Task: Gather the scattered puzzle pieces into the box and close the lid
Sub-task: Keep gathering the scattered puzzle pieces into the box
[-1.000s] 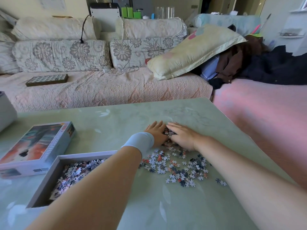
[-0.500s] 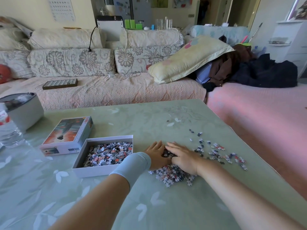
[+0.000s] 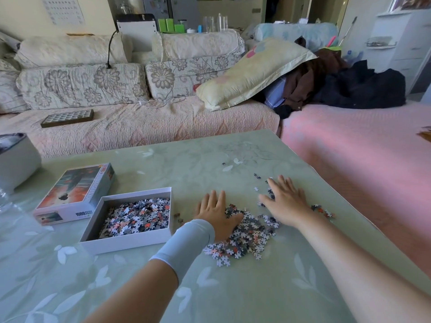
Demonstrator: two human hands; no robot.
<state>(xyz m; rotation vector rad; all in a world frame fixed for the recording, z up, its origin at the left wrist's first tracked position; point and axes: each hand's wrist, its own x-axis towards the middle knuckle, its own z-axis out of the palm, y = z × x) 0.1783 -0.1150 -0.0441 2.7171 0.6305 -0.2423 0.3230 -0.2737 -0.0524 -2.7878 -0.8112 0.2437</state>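
Right hand (image 3: 288, 203) moved off left hand (image 3: 217, 213); both flat, green table (image 3: 186, 159), sofa (image 3: 140, 127) behind.

The surface (image 3: 210, 287) looks smooth and shiny, like plastic. The box (image 3: 130, 242) and lid (image 3: 77, 190) look like cardboard. The wristband (image 3: 186, 241) is soft cloth. The sofa cover (image 3: 151, 127) is bumpy cloth.

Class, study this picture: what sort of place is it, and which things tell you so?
Most likely a home living room: a long sofa with flower-patterned cushions, a pale yellow pillow on it, and a green leaf-patterned table in front.
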